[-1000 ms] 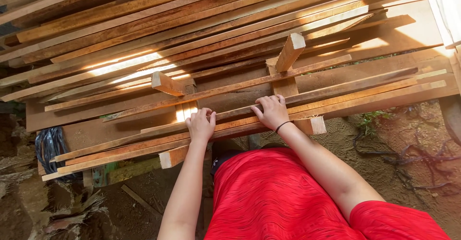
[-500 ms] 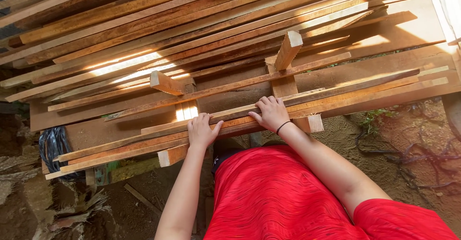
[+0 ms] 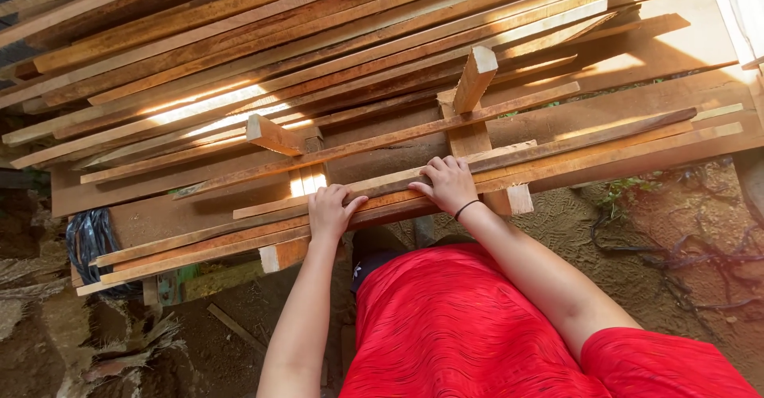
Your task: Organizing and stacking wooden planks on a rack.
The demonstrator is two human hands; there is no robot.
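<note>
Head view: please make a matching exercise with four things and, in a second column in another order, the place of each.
Things:
1. left hand
2. right hand
3. black plastic bag
4. short wooden block

Places:
A. under the left end of the stack
B. lying tilted on top of the slats
C. on the near slats, beside the sunlit gap
D. on the near slats, with a black band at the wrist

Pairs: 1-C, 2-D, 3-A, 4-B
</note>
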